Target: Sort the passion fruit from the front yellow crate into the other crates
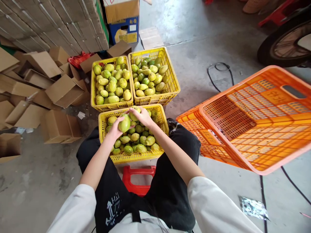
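My left hand (115,130) is closed around a large green-yellow lemon (124,123). Just beside it, my right hand (145,117) grips a second, yellower lemon (135,112), partly covered by my fingers. Both hands are over the near yellow crate (116,158), which stands between my knees. Inside that crate lie many loose lemons (141,148), ranging from green to yellow; my hands and forearms hide some of them.
Beyond stand two more yellow crates of lemons, a left one (93,87) and a right one (173,76). An orange crate (243,129) lies tipped at right. Cardboard boxes (58,126) crowd the left. A red stool (138,187) shows between my legs; a wheel (284,45) stands upper right.
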A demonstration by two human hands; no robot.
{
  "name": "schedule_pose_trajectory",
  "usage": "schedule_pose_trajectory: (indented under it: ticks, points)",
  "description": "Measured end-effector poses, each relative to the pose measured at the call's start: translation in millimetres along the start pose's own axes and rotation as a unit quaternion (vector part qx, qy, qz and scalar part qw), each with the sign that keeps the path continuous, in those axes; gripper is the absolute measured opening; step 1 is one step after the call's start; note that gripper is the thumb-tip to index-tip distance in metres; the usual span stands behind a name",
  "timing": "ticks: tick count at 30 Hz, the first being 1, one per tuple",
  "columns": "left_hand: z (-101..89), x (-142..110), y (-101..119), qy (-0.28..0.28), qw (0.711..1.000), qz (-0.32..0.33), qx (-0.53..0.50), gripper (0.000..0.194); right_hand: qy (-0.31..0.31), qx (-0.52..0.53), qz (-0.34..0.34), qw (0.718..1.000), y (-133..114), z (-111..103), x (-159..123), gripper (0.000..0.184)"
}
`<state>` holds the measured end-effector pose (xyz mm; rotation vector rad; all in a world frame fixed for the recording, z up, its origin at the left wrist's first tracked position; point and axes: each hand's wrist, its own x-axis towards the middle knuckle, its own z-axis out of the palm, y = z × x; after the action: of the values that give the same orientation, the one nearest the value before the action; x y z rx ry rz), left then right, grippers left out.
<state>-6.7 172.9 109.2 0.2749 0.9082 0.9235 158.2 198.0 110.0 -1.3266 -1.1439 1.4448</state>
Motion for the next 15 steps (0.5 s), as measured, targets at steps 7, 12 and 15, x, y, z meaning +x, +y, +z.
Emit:
schedule_pose_trajectory:
  ticks: [7,12,15]
  points:
    - [0.8,-5,-18,-0.061,0.997,-0.039,-0.004,0.050,0.107,-0.078,0.047,0.990,7,1,3,0.042]
    - [0.9,-11,-18,-0.038,0.997,-0.067,-0.006,0.055,-0.011,-0.125,0.060,0.990,14,8,-3,0.044]
    - [-4.3,-12,-20,-0.030,0.998,-0.061,-0.006,0.058,-0.055,-0.077,0.071,0.993,23,15,-2,0.047]
